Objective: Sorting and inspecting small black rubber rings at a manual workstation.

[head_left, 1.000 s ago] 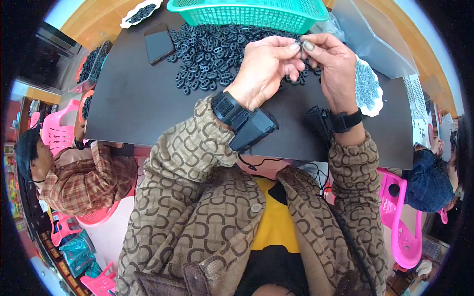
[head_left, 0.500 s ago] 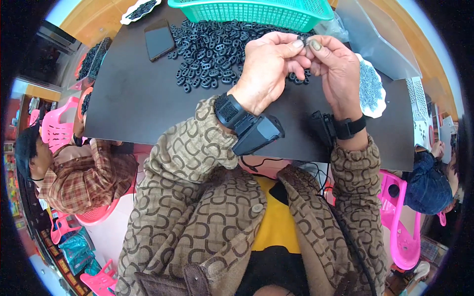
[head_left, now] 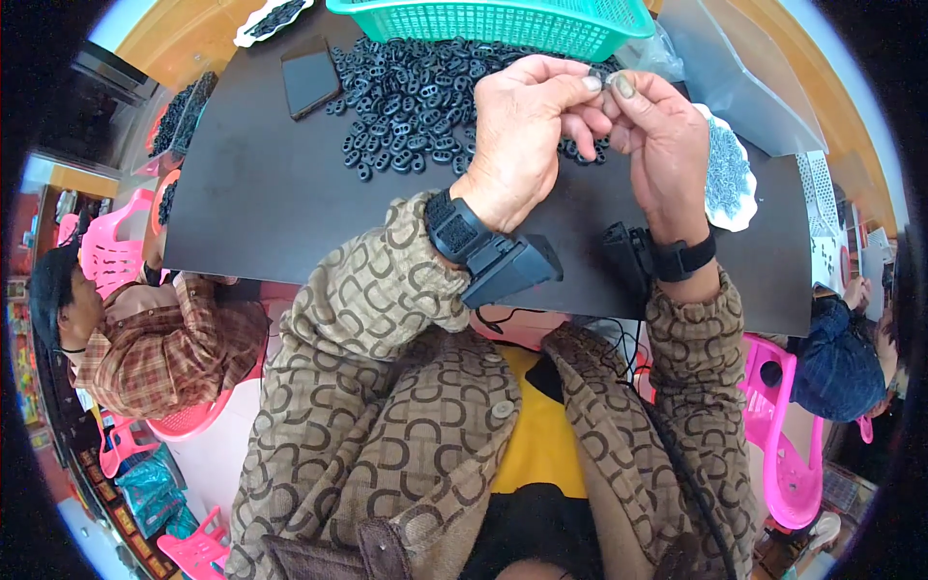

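Note:
My left hand (head_left: 522, 130) pinches a small black piece (head_left: 598, 73) between thumb and fingers; it looks like one of the two-holed pieces on the table, mostly covered by my fingertips. My right hand (head_left: 665, 140) is closed in a pinch right against it, thumb on forefinger; whatever lies in that pinch is too small to make out. Both hands meet above the right part of a spread pile of black oval two-holed pieces, like cord locks (head_left: 411, 101). Beside my right hand, a white scalloped dish (head_left: 740, 220) holds many tiny silvery parts, perhaps springs.
A green plastic basket (head_left: 493, 37) stands behind the pile on the dark table (head_left: 251, 208). A phone (head_left: 309, 82) lies left of the pile. A clear plastic bin (head_left: 739, 72) stands back right. People sit at both sides, one in a plaid shirt (head_left: 159, 353).
My hands stay together in nearly the same spot. The fingertips shift slightly, with the right hand a touch lower and turned a little. The pile looks the same.

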`<state>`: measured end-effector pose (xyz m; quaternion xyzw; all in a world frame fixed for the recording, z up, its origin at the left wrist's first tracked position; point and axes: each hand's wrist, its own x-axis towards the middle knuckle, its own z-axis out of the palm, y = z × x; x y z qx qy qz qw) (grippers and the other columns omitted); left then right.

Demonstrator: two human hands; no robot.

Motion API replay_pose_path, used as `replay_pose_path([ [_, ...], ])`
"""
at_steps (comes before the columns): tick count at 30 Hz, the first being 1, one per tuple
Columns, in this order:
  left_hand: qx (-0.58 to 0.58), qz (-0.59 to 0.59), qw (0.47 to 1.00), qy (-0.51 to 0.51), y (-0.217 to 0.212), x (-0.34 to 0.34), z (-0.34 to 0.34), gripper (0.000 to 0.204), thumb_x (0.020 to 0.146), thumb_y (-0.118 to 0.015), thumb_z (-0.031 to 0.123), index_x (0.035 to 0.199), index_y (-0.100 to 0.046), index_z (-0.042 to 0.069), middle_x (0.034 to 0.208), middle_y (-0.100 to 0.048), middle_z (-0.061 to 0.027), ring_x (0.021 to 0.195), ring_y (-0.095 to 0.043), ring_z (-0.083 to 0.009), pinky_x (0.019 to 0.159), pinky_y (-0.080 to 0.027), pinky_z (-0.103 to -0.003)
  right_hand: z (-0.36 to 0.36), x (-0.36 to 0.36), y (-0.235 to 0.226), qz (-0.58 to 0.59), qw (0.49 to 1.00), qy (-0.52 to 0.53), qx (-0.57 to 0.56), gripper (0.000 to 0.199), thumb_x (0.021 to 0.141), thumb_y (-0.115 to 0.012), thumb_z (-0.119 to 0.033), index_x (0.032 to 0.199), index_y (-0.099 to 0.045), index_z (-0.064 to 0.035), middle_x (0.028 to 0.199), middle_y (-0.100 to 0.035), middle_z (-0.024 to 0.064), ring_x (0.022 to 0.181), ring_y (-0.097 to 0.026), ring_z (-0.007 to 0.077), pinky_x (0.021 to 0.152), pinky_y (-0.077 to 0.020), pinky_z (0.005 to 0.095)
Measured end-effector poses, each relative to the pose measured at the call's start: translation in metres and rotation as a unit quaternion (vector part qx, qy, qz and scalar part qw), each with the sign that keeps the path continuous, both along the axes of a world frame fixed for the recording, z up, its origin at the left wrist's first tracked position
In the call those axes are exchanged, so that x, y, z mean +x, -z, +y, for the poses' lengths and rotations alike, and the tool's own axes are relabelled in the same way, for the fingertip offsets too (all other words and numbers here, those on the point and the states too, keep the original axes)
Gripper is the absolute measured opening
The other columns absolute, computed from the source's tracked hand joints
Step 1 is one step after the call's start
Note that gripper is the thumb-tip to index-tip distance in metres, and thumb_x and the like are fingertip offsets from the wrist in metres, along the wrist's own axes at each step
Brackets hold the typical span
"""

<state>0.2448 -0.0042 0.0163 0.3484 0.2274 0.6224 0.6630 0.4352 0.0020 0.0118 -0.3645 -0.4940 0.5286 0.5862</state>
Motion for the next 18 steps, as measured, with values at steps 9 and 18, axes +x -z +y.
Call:
replay_pose_path([
  [9, 0.033, 0.04, 0.998, -0.021, 0.003, 0.002, -0.002, 0.016, 0.116, -0.079, 0.002, 0.127, -0.077, -0.01, 0.106, -0.085, -0.019, 0.084, -0.084, -0.0235, 0.063, -0.065, -0.032, -0.003, -0.004, -0.002, 0.009, 1.0, 0.0, 0.004, 0.018, 0.125, -0.074, -0.015, 0.127, -0.081, 0.0011, 0.102, -0.079, 0.0018, 0.078, -0.065, 0.0073, 0.068, -0.047, 0.0232],
  [18, 0.056, 0.067, 0.995, -0.055, 0.003, 0.003, -0.007, 0.01, 0.116, -0.079, -0.001, 0.123, -0.077, -0.009, 0.099, -0.085, -0.0174, 0.079, -0.083, -0.0213, 0.059, -0.062, -0.03, -0.016, -0.015, -0.008, -0.078, 0.994, 0.049, 0.061, 0.016, 0.122, -0.078, -0.013, 0.125, -0.082, 0.0013, 0.102, -0.08, -0.0002, 0.08, -0.064, 0.0055, 0.071, -0.0467, 0.0221],
])
